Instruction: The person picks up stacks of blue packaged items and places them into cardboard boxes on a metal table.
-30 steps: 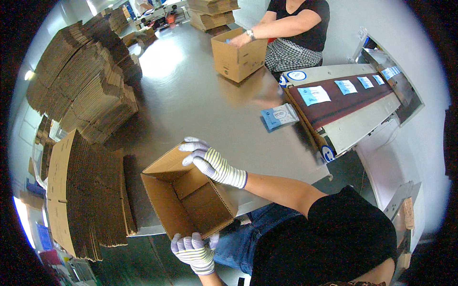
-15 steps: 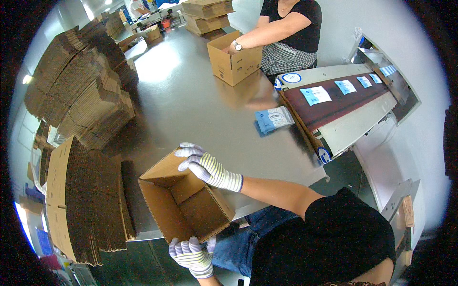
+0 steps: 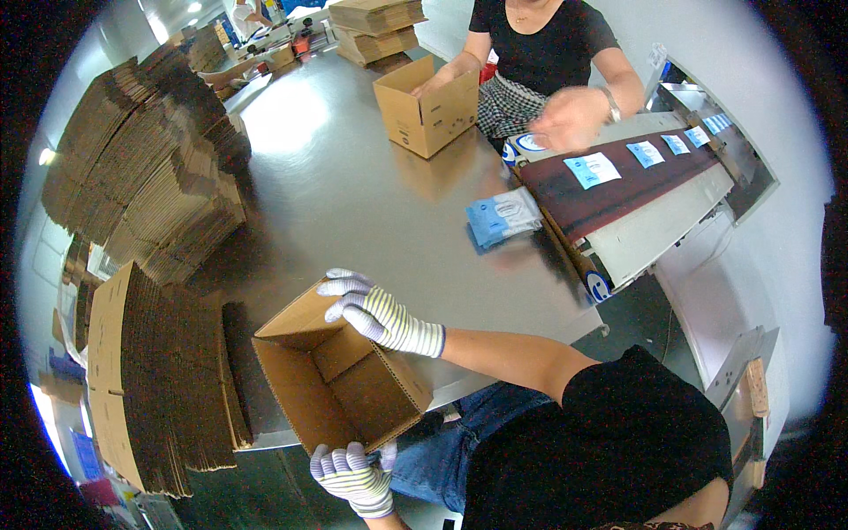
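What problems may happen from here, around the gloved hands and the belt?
The near box seems to overhang the edge of the table; if the left hand or right hand slips, it might tip off. Loose packets lie by the end of the belt, so if it runs, further ones could pile onto them.

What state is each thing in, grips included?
Near brown cardboard box: open, no contents visible
Left grip, striped glove: holding its rim
Right grip, striped glove: holding its opposite end
Far brown cardboard box: open, upright
Flattened brown cardboard boxes: stacked
Blue-white belt packets: lying flat
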Tool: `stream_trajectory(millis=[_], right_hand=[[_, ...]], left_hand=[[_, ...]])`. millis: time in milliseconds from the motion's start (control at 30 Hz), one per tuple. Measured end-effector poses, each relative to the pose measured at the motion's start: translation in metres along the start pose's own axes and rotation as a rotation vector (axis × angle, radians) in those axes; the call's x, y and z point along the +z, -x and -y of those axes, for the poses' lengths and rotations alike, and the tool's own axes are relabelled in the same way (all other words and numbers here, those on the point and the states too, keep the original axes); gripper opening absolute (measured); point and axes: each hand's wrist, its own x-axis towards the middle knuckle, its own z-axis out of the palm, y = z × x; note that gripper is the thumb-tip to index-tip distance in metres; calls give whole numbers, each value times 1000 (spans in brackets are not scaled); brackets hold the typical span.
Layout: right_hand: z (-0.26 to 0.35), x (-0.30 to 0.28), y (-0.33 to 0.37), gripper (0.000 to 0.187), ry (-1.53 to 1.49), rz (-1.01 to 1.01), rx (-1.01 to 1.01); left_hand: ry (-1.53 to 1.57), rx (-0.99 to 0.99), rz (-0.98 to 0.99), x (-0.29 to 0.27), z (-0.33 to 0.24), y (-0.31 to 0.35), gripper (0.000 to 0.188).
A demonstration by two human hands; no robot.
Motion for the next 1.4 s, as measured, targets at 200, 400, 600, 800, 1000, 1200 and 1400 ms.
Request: stream_trajectory(millis=[200, 400, 600, 800, 1000, 1200, 1400], right_hand=[[2, -3, -3, 20, -12, -17, 9], [1, 0, 0, 22, -2, 50, -12], [-2, 1, 1, 23, -5, 32, 10], [-5, 0, 4, 25, -26, 52, -3], [-5, 2, 3, 25, -46, 37, 6], [-3, 0, 1, 22, -19, 25, -20], [-2, 1, 3, 23, -18, 16, -10]], left_hand=[[0, 18, 7, -1, -1, -6, 41], [32, -11, -32, -4, 0, -10, 40], [44, -11, -23, 0, 3, -5, 40], [47, -15, -32, -2, 0, -7, 40], [49, -23, -37, -5, -1, -11, 40], [47, -15, -56, -3, -2, -12, 39], [43, -13, -54, -4, -2, -13, 40]])
